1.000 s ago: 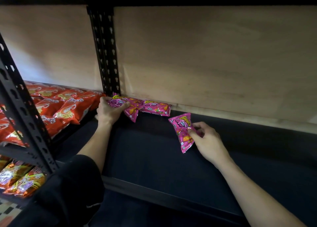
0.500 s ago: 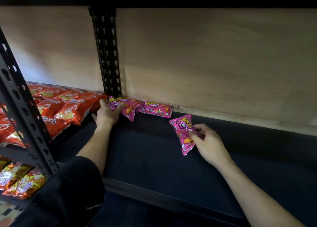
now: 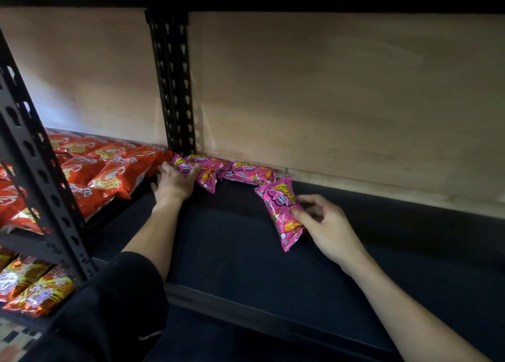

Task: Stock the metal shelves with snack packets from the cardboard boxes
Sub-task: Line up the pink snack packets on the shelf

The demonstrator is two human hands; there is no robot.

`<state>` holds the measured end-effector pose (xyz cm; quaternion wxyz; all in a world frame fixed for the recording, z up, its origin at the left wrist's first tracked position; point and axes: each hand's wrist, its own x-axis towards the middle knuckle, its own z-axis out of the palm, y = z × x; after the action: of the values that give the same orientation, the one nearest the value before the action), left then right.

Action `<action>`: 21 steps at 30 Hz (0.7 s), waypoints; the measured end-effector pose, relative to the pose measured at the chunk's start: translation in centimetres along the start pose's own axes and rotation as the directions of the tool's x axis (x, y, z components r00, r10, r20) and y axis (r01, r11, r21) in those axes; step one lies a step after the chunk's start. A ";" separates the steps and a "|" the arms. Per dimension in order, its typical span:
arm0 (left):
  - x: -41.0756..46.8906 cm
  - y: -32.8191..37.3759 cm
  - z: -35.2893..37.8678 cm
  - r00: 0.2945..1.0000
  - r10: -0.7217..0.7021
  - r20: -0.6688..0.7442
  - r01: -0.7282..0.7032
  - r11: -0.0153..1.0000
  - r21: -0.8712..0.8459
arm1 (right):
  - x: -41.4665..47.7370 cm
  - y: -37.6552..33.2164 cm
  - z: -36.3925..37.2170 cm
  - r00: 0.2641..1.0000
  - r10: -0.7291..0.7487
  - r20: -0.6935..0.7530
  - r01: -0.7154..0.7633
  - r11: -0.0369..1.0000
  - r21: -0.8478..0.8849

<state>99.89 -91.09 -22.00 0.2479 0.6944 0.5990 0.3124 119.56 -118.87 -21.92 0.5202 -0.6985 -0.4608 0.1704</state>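
Nearest, a black sleeve [image 3: 109,307] covers the left upper arm, and both bare forearms reach in over the dark metal shelf [image 3: 232,252]. The right hand [image 3: 325,225] is closed on a pink Chilli Cheez packet [image 3: 281,211], thumb and fingertips pinching its right edge about halfway along. The packet stands tilted, its lower end near the shelf and its top leaning toward the back wall. Farther in, the left hand [image 3: 172,184] grips the corner packet [image 3: 188,166], with the thumb laid across its front and the fingers curled at its left edge. This is the first of three pink packets lying in a row along the back of the shelf. The second packet [image 3: 209,173] overlaps the first, and the third packet [image 3: 250,171] lies flat just beside the second, so there are four pink ones in all. To the left, past the front upright [image 3: 41,170], a neighbouring shelf carries many overlapping orange packets [image 3: 109,170], too many to count. At least two orange and purple packets [image 3: 32,288] show on the tier beneath. The back upright [image 3: 175,88], also black and slotted, rises from the corner against the plywood back panel [image 3: 328,102].
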 end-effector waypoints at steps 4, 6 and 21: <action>-0.2 0.0 -0.2 1.000 0.002 -0.004 -0.003 1.000 -0.022 | 0.0 -0.8 0.7 0.999 0.013 0.034 -0.013 1.000 0.002; -0.6 0.0 -0.4 1.000 0.009 -0.025 -0.010 0.999 -0.053 | 0.2 -1.2 1.3 0.999 0.019 0.048 -0.020 0.999 0.029; -8.8 -1.1 -4.9 0.894 0.382 0.236 -0.248 0.858 -0.450 | 1.9 -4.1 8.7 0.997 0.077 0.016 -0.078 0.970 0.228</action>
<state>94.77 -99.70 -20.67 0.4249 0.7574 0.3494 0.3517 112.42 -112.16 -21.34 0.5886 -0.6509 -0.4122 0.2447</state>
